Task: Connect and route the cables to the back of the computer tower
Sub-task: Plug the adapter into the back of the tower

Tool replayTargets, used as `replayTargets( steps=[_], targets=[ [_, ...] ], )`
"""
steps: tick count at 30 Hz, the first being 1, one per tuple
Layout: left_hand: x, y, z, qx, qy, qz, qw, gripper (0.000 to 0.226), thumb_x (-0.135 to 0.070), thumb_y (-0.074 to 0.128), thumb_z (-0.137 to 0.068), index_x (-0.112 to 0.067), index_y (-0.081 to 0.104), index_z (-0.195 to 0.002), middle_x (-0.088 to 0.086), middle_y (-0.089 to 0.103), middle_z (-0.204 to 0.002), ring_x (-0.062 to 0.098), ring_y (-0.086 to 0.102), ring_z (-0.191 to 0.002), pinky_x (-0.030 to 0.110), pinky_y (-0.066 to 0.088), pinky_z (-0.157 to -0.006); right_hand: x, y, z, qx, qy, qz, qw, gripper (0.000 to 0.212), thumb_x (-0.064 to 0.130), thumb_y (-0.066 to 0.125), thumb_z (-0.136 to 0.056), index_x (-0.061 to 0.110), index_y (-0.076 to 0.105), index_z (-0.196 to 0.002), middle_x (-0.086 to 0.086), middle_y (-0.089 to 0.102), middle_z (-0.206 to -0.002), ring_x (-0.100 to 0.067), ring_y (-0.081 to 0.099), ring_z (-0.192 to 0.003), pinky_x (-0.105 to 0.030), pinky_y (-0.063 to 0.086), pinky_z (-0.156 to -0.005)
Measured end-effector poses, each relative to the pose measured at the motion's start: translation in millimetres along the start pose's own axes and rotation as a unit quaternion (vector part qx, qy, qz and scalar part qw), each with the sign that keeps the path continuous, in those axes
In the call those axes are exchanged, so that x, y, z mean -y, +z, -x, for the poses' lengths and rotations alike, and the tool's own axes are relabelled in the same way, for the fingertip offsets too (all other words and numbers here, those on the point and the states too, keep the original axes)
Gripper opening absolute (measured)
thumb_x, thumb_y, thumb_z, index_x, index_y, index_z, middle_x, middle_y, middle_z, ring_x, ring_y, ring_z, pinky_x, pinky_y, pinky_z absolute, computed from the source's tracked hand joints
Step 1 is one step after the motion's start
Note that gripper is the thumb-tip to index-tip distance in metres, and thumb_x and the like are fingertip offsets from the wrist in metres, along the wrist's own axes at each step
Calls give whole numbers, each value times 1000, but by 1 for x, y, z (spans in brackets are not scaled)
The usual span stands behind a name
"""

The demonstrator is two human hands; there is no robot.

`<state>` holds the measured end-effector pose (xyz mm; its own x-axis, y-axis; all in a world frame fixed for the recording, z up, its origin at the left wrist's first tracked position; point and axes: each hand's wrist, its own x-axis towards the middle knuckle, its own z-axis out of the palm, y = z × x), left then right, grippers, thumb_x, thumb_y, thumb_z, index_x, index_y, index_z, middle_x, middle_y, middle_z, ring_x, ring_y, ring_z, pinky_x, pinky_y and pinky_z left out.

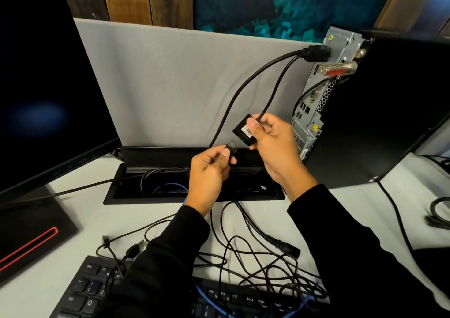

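Right hand (272,144) gripping a small black adapter box (243,132), thumb pressed on its labelled face, fingers curled behind; left hand (209,169) pinching a flat black plug (231,148) between thumb and forefinger, metal tip aimed up at the box's lower edge, just short of it. Adapter's short lead (275,88) already seated in the upper port of the computer tower (316,113), whose metal back stands just right of the right fingers.

Best done by holding the box still and bringing the plug in straight, flat faces parallel; port on the box hidden behind the thumb, so probably on the lower end, though hard to tell. Worth checking plug orientation before pushing; no twisting, no levering against the seated lead.

Open room above and left of the fingers, in front of the grey partition (170,79); tighter to the right, beside the tower's sharp sheet-metal edge. Below the fingers, an open cable well (194,183) with a raised lid; nearer still, a tangle of loose cables (255,256) across the keyboard (92,288), likely to snag the plug's trailing cord; monitor (43,86) far left of the left fingers.
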<state>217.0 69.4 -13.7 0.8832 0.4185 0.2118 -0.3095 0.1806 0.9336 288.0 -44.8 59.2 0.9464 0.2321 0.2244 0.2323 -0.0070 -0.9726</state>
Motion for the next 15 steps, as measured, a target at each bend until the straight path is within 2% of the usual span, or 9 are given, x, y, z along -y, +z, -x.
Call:
replayTargets(
  steps=[4,7,15],
  targets=[
    [-1,-1,-1,47,7,36,998,26,-13,48,-104,-5,72,-98,9,58,-77,9,34,-54,22,29,-52,18,2,-5,2,96,-108,989,20,13,61,-102,9,64,-83,-7,63,-79,-16,58,-70,-21,45,-49],
    [-8,3,0,66,14,62,996,27,-17,49,-102,-4,72,-100,13,57,-78,12,32,-53,23,29,-51,32,1,-6,15,148,-140,979,19,11,60,-102,5,61,-84,-12,60,-83,-19,55,-68,-20,44,-45],
    [-25,10,4,70,23,61,995,28,-10,47,-107,-11,72,-95,9,57,-76,14,29,-54,30,21,-51,30,-6,-4,42,146,-97,984,18,14,59,-104,3,62,-89,-17,62,-88,-20,59,-71,-21,44,-46]
  ],
)
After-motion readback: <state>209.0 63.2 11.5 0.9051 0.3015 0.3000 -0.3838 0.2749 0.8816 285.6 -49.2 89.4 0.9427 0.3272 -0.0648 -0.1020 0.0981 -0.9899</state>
